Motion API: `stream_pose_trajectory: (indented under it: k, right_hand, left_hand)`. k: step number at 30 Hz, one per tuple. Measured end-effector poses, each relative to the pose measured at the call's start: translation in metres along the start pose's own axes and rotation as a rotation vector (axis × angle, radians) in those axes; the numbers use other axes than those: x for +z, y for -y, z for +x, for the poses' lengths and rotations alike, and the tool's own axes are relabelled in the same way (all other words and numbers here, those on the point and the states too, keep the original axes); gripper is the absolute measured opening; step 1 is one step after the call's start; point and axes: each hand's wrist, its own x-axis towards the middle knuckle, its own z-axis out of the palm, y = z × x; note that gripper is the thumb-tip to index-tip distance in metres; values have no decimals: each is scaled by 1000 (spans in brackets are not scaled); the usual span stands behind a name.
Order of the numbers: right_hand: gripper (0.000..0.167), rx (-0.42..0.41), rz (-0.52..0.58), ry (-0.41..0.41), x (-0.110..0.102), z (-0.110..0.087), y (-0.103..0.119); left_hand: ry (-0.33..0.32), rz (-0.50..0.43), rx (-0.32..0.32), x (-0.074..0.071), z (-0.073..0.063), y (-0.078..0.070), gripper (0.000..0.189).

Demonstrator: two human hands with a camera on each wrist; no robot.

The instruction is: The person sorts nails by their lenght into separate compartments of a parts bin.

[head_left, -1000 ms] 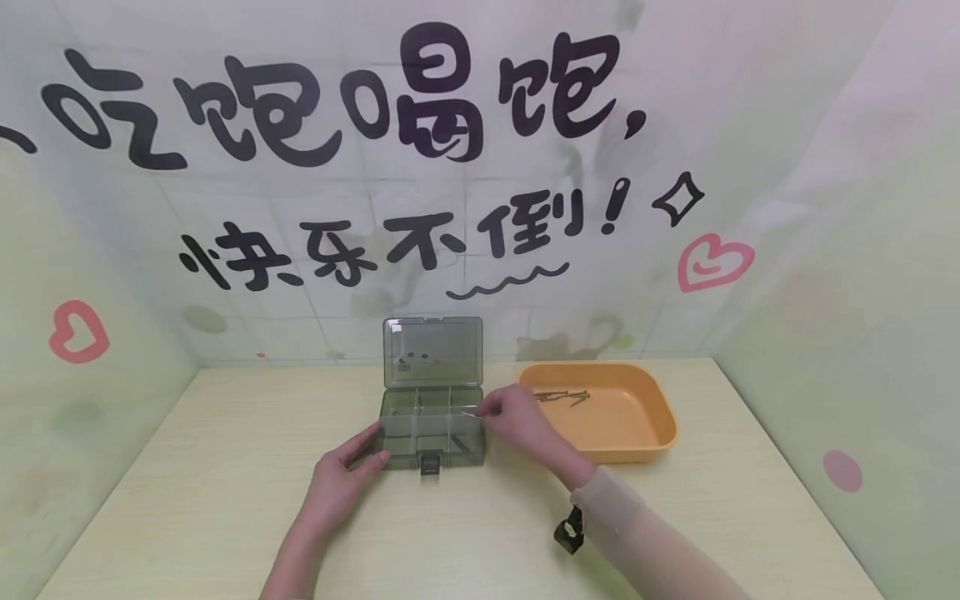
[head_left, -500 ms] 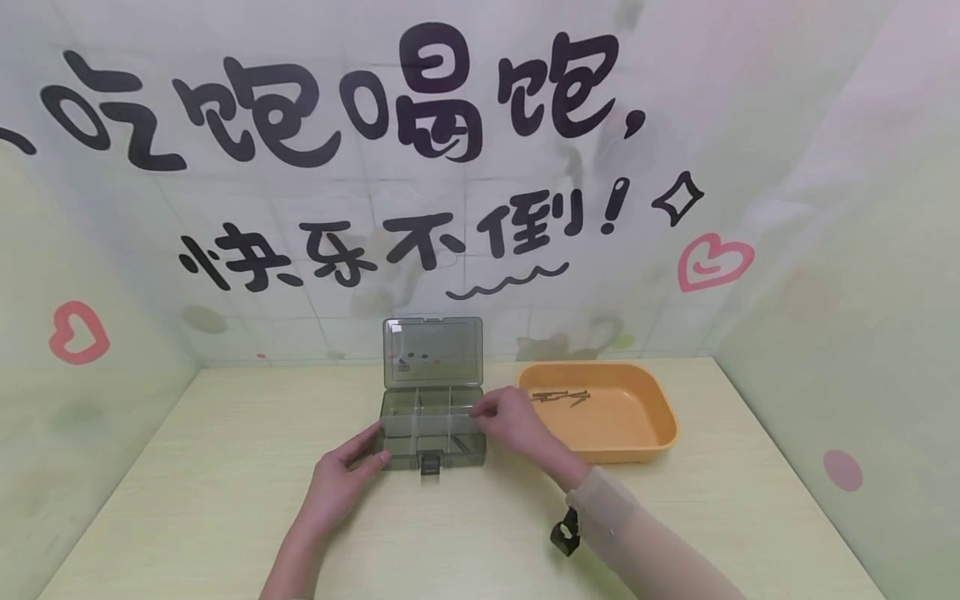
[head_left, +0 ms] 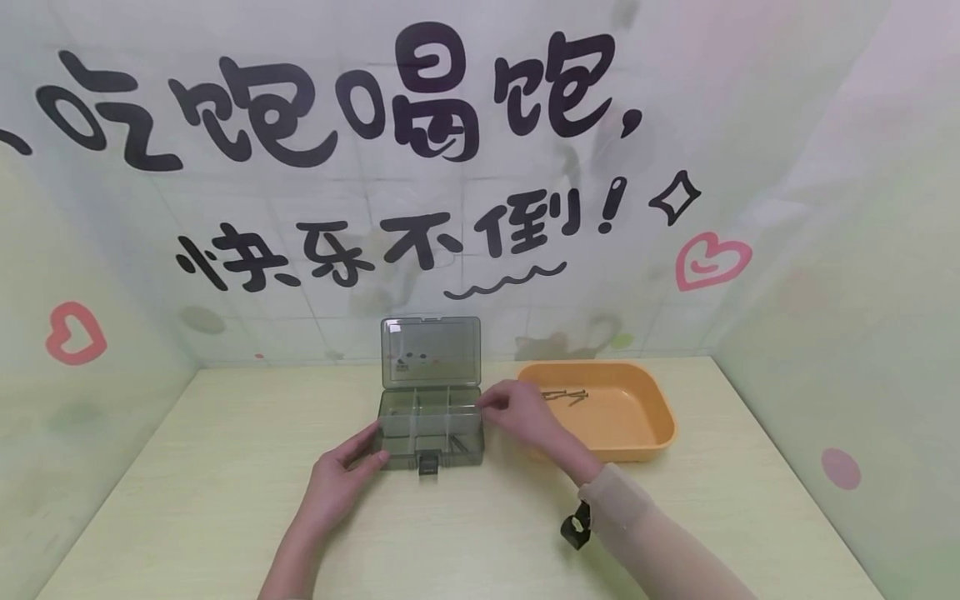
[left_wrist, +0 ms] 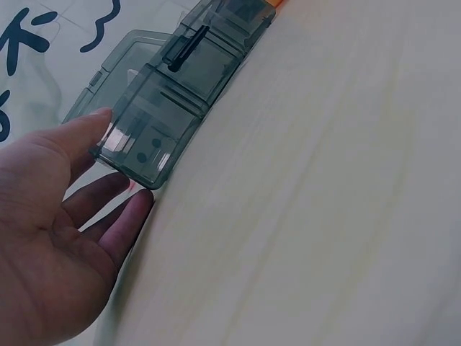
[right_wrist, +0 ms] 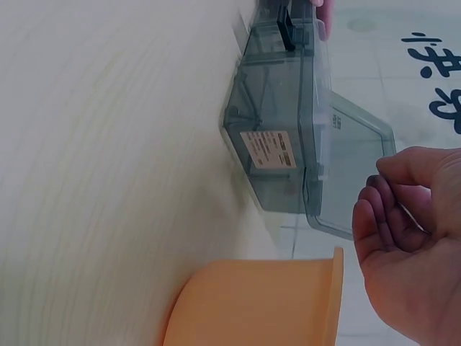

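Note:
A translucent grey compartment box (head_left: pixel 397 460) stands on the table with its lid (head_left: pixel 431 346) raised against the back. My left hand (head_left: pixel 337 487) holds the box's left end, thumb at the front corner and fingers along the side, as the left wrist view (left_wrist: pixel 65 238) also shows. Beside the right rim is my right hand (head_left: pixel 528 421), fingers loosely curled. In the right wrist view its thumb (right_wrist: pixel 410 166) and index finger come close together with nothing visible between them. Dark screw-like pieces (head_left: pixel 459 444) lie in the front right compartment.
An orange tray (head_left: pixel 622 429) stands right of the box, with several thin screw-like pieces (head_left: pixel 576 397) near its back left. A black clasp (head_left: pixel 427 464) sticks out at the box's front. Printed wall sheets enclose the table (head_left: pixel 225 467) at the back and sides.
A thin bright piece was in my right fingertips over the right compartments a second ago; now none shows there. The right hand has drawn slightly rightward, while the left keeps its place.

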Motion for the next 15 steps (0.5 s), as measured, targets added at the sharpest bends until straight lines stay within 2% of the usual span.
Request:
stream_pose_trajectory:
  k: [8, 15]
  right_hand:
    - [15, 47, 29, -44, -13, -1, -11]
    - [14, 33, 8, -90, -29, -1, -25]
  left_hand:
    - [1, 6, 4, 1, 1, 2, 58]
    - [5, -5, -1, 0, -1, -2, 59]
